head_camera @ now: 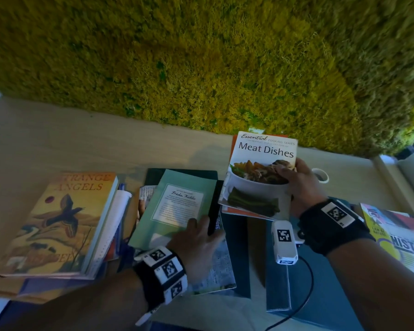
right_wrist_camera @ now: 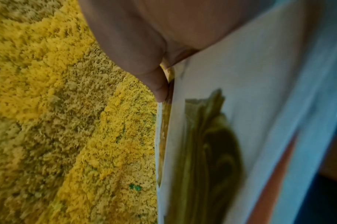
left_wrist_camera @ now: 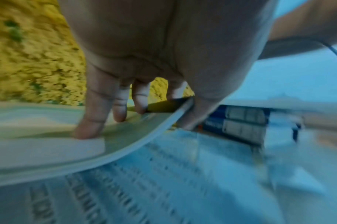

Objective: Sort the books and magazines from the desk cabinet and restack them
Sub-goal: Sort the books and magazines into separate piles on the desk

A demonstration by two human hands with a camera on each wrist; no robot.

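Note:
My left hand (head_camera: 196,235) pinches the lower right corner of a pale green Frida Kahlo booklet (head_camera: 177,206), which lies on a black book (head_camera: 213,187) in the middle pile. In the left wrist view, the fingers of that hand (left_wrist_camera: 142,121) lie on the green booklet (left_wrist_camera: 48,151) and the thumb is under its raised edge. My right hand (head_camera: 299,187) grips the "Meat Dishes" cookbook (head_camera: 258,173) by its right edge, lifted and tilted, with a thin orange book (head_camera: 239,212) behind it. The right wrist view shows the thumb (right_wrist_camera: 160,91) pressed on the cookbook cover (right_wrist_camera: 240,121).
"Strange Angels" (head_camera: 58,223) tops a pile of books at the left. A printed magazine (head_camera: 218,271) lies under the green booklet. Colourful magazines (head_camera: 402,242) lie at the right, a white mug (head_camera: 320,175) behind my right hand. A moss wall (head_camera: 201,68) backs the desk (head_camera: 81,139).

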